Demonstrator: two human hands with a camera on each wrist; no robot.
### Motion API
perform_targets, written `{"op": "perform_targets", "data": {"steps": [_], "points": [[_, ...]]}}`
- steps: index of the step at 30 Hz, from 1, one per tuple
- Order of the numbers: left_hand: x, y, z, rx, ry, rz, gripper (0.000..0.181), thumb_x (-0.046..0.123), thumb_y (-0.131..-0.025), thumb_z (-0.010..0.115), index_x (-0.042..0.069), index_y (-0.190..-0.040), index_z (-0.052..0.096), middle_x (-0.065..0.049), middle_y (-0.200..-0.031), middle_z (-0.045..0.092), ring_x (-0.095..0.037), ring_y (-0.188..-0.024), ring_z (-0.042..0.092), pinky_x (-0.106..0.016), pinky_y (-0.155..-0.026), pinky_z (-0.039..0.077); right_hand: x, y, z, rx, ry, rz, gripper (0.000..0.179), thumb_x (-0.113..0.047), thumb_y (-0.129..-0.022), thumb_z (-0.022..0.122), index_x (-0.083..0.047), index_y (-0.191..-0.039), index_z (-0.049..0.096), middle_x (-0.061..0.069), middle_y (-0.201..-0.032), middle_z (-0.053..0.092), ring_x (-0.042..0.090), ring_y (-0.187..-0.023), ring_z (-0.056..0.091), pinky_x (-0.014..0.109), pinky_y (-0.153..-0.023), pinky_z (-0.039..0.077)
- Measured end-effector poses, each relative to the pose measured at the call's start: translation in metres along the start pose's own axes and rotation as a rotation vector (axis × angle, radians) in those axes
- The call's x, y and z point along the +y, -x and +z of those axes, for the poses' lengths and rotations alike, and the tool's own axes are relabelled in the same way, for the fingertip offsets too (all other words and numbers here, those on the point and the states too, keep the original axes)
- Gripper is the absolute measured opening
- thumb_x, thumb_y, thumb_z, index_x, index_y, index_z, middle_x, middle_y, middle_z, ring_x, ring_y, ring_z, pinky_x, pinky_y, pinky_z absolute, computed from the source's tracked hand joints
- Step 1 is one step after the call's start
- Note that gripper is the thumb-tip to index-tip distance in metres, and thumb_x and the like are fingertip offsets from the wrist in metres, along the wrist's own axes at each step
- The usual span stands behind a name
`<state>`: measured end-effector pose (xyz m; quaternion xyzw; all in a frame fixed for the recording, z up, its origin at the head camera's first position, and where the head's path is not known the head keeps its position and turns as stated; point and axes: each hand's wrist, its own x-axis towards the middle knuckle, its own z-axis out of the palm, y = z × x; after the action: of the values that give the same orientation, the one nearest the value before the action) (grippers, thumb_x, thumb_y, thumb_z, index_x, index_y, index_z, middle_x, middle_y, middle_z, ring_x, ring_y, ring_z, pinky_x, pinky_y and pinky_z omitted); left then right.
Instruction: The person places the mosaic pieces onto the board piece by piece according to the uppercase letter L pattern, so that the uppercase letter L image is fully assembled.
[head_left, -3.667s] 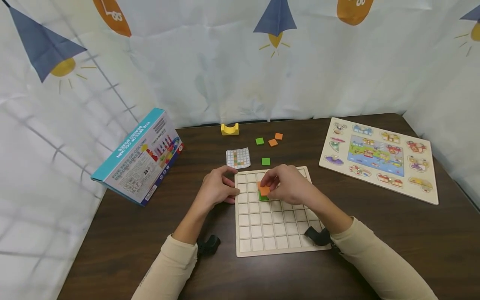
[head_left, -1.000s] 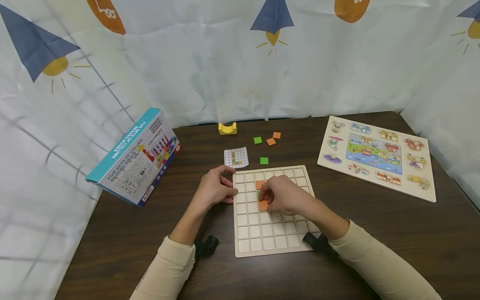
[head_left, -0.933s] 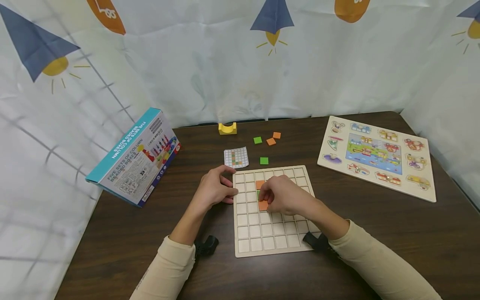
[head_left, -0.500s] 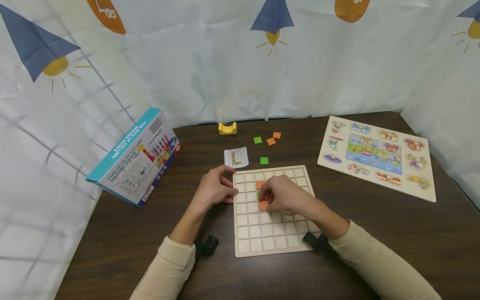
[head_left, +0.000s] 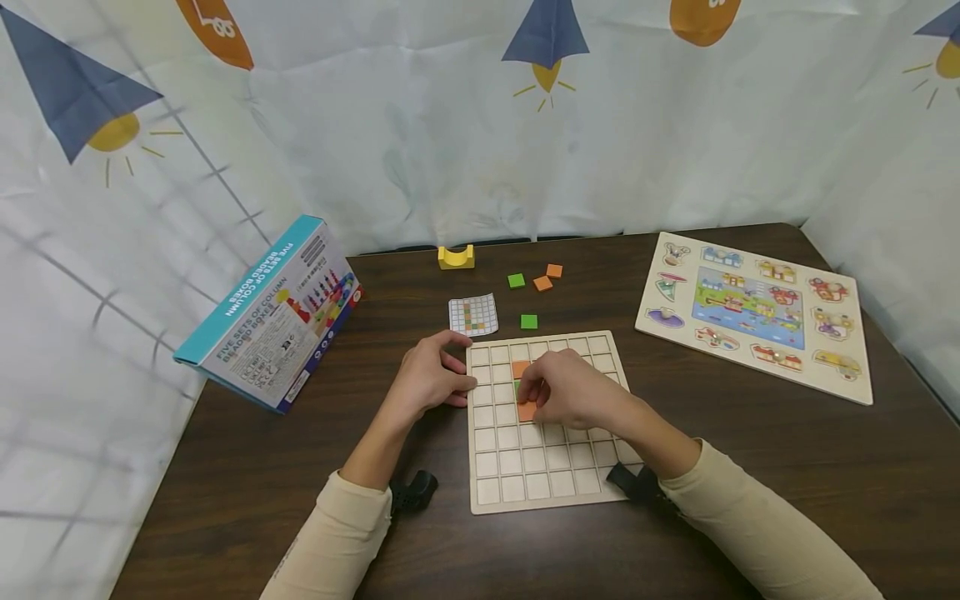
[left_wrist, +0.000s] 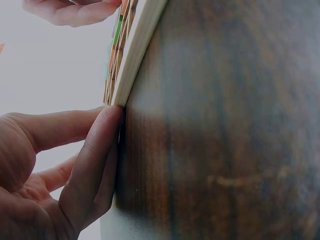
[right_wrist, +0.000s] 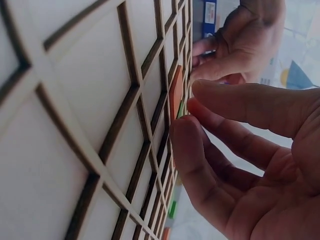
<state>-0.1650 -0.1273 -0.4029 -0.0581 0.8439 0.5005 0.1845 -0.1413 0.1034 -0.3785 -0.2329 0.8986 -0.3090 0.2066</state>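
Observation:
A wooden grid board (head_left: 536, 461) lies flat on the dark table. My left hand (head_left: 429, 379) holds its upper left edge, thumb and fingers at the rim; the left wrist view shows fingertips (left_wrist: 111, 117) against the board's side. Over the grid, my right hand (head_left: 573, 390) has thumb and curled fingertips at an orange tile (head_left: 527, 412), partly covering it. A green tile (head_left: 517, 390), mostly hidden, lies just above that tile, and another orange tile (head_left: 520, 368) sits above the green one. In the right wrist view the nearer orange tile (right_wrist: 175, 92) shows beside my fingertips.
Behind the board lie a printed pattern card (head_left: 473, 315), green tiles (head_left: 528, 322) and orange tiles (head_left: 543, 284). A yellow arched block (head_left: 456, 257) stands at the back. A cardboard box (head_left: 277, 321) is on the left, a wooden picture puzzle (head_left: 757, 315) on the right.
Since the earliest frame, my right hand has brought the orange tile down the column to below the green tile. Over the last second, both hands stay nearly still.

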Motion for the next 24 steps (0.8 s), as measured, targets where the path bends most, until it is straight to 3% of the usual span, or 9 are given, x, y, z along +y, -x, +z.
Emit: {"op": "perform_targets", "data": {"steps": [15,24], "points": [[0.000,0.002,0.001,0.003,-0.013,-0.002,0.060,-0.002,-0.083,0.084,0.014,-0.136,0.062,-0.016,-0.100,0.064,-0.020,-0.065,0.071,-0.036,-0.056,0.066,0.001,0.002,-0.011,0.035,-0.030,0.008,0.014,-0.003,-0.081,0.084,-0.012,-0.090,0.078,-0.002,-0.085,0.072,0.012,-0.076,0.064,0.028,-0.069,0.056],[0.001,0.001,0.001,0.016,-0.027,0.004,0.058,-0.002,-0.083,0.085,0.013,-0.134,0.062,-0.016,-0.099,0.064,-0.020,-0.063,0.071,-0.035,-0.055,0.065,0.004,0.001,-0.027,0.067,-0.017,0.046,0.017,-0.003,-0.085,0.080,-0.008,-0.101,0.079,0.005,-0.096,0.074,0.017,-0.084,0.067,0.030,-0.074,0.058]]}}
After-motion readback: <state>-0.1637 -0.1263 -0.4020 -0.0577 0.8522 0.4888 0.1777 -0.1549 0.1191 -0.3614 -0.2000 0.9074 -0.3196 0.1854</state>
